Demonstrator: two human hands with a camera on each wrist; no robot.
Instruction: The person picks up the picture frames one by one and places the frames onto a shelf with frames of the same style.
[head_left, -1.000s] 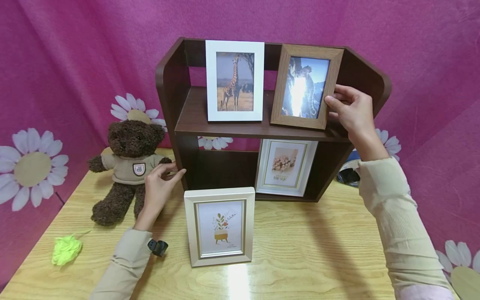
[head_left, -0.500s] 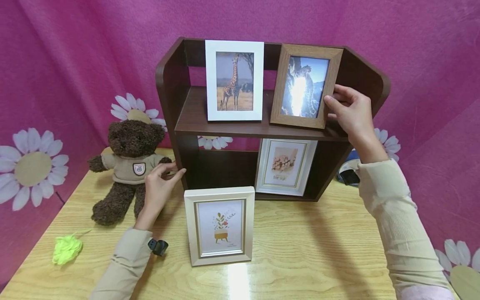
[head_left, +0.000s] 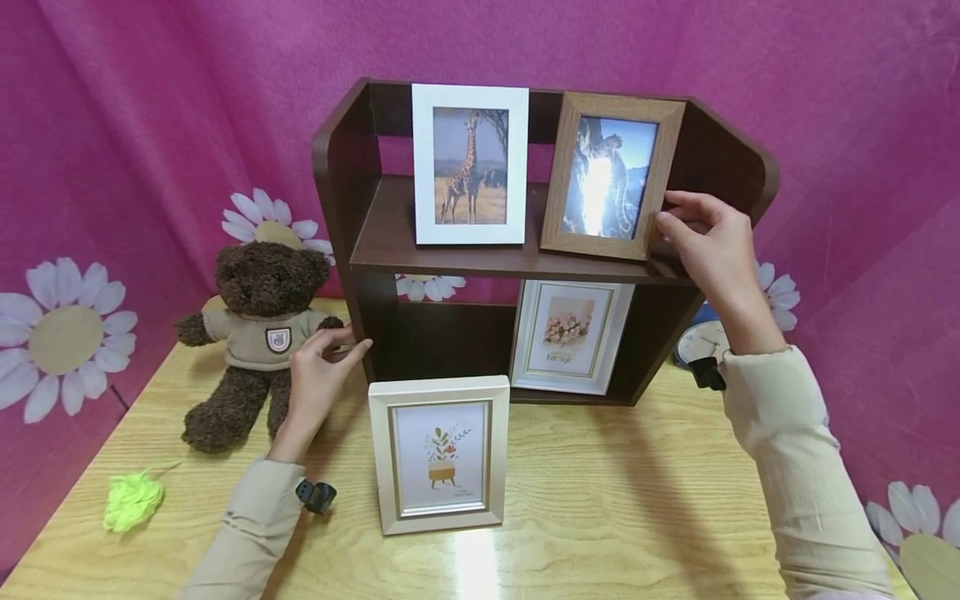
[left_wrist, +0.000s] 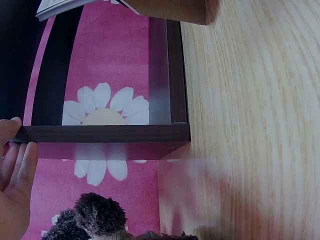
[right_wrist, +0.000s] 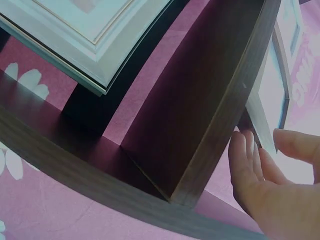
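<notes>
A dark brown two-tier shelf (head_left: 450, 267) stands on the table. My left hand (head_left: 318, 375) pinches the front edge of its left side panel, thumb on one face and fingers on the other in the left wrist view. On the upper tier stand a white giraffe photo frame (head_left: 423, 175) and, at right, a brown wooden photo frame (head_left: 553, 183) with a leopard picture, partly washed out by glare. My right hand (head_left: 716, 246) is beside the wooden frame's right edge, thumb tip at the rim, fingers partly behind; in the right wrist view thumb and fingers are spread around its lower corner.
A white photo frame (head_left: 621, 333) stands in the lower tier, right side. A cream photo frame (head_left: 495, 467) stands on the table (head_left: 600, 517) in front. A teddy bear (head_left: 273, 333) sits left, near a neon-green yarn bundle (head_left: 132, 500). A round clock (head_left: 699, 340) is right, partly hidden.
My right hand has shifted down and to the right, its thumb slipping off the wooden frame's front to its edge. The clock shows more. The left hand stays on the shelf panel.
</notes>
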